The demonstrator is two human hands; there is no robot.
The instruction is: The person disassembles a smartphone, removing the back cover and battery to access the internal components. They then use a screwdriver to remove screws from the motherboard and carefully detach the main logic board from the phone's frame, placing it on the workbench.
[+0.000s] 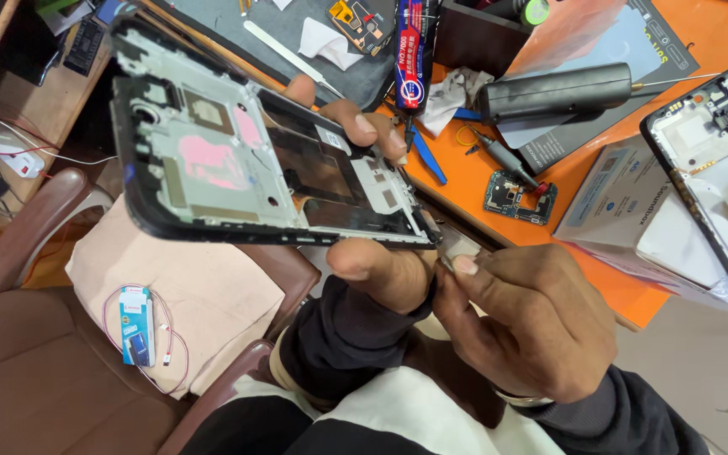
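Orange workbench (676, 25): left hand (372, 270) grasps a phone frame (238, 160); right hand (524, 320) pinches a small part (457, 245).

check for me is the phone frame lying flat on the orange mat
No, the phone frame is held up in the air by the left hand, off to the side of the orange mat.

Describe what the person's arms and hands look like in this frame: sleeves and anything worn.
Both hands are bare, no gloves. The left hand comes out of a dark, near-black long sleeve with a bunched cuff. The right hand has a dark grey sleeve, and a thin light-coloured band, perhaps a watch or bracelet, shows at the wrist. No rings are visible.
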